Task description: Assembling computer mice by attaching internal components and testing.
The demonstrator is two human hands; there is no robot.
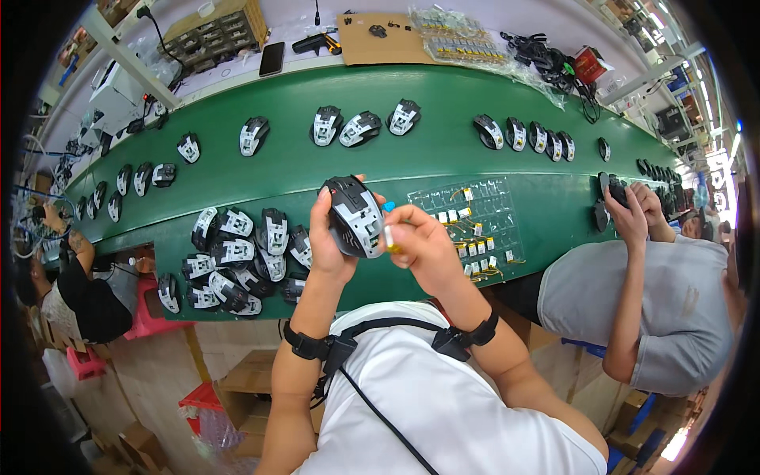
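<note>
My left hand is wrapped round a partly assembled black and grey-white computer mouse, tilted up above the green bench. My right hand is closed in a pinch on a small white and yellow battery at the mouse's lower right edge; whether it touches the mouse I cannot tell. Something small and blue shows by the right fingertips. Right of my hands lies a clear plastic tray with several such batteries. A heap of similar mice is left of my left hand.
More mice stand along the green bench. At the back are a phone, cardboard, bagged batteries, tangled black cables and a drawer cabinet. A co-worker at right handles a dark part; another person sits far left.
</note>
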